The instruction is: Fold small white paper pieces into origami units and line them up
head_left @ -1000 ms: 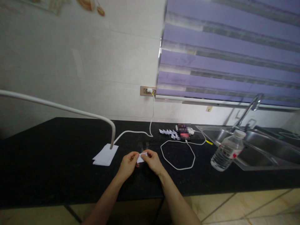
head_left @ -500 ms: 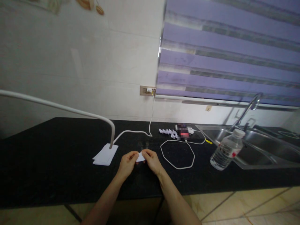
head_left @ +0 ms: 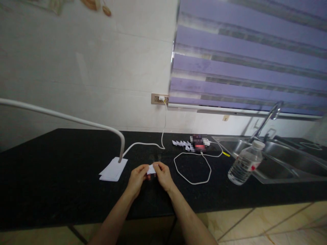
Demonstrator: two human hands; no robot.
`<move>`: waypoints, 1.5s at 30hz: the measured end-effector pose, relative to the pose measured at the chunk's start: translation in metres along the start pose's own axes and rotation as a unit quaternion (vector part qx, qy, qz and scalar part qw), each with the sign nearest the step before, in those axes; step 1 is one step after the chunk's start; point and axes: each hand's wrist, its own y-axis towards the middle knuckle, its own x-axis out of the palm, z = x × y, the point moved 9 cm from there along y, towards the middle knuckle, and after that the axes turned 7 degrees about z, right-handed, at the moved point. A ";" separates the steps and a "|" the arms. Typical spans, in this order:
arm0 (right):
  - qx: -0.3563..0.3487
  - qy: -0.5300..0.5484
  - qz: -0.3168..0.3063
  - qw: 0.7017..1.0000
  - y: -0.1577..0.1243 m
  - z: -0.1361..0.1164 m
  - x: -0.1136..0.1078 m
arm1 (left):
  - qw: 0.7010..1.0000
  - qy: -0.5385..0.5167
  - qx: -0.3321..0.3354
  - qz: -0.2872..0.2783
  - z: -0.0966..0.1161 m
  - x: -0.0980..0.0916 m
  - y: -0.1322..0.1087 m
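Observation:
Between my hands is a small piece of white paper (head_left: 151,169), held just above the black countertop. My left hand (head_left: 137,178) pinches its left edge between thumb and fingers. On the opposite edge, the thumb and fingers of my right hand (head_left: 162,175) are closed. Parts of the paper are hidden behind the thumbs. A stack of white paper sheets (head_left: 112,172) lies to the left of my hands. Farther back on the right, several small folded white papers (head_left: 180,143) sit in a row.
A white cable (head_left: 192,183) loops on the black countertop (head_left: 63,190) and joins a blurred-out device (head_left: 199,143). A water bottle (head_left: 244,166) stands beside the steel sink (head_left: 278,161) at right. A thick white cord (head_left: 76,119) reaches over the paper stack. A wall socket (head_left: 159,98) holds a plug.
Both hands keep hold of the small paper and have shifted very slightly left in view, as has the whole scene. The paper's visible part looks a little different in shape.

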 end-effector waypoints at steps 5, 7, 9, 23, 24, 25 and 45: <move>-0.016 -0.033 0.011 0.999 0.000 0.000 -0.006 | 0.999 0.045 0.006 -0.013 0.007 0.001 -0.003; -0.014 -0.032 -0.001 0.999 -0.001 0.000 -0.006 | 0.995 0.094 0.031 -0.034 0.013 0.005 -0.006; 0.001 -0.013 -0.011 1.000 -0.002 0.000 -0.007 | 0.988 0.132 0.041 -0.070 0.015 0.011 -0.009; 0.043 0.023 0.027 0.998 0.005 0.010 -0.013 | 0.967 0.199 0.116 -0.105 0.024 0.023 -0.017; 0.051 0.036 0.032 0.998 0.005 0.011 -0.014 | 0.970 0.194 0.114 -0.086 0.025 0.019 -0.015; 0.062 0.048 0.032 0.996 0.005 0.012 -0.013 | 0.975 0.187 0.109 -0.058 0.025 0.015 -0.013; 0.010 -0.020 -0.020 1.000 -0.004 0.001 -0.002 | 0.968 0.208 0.115 -0.078 0.023 0.018 -0.015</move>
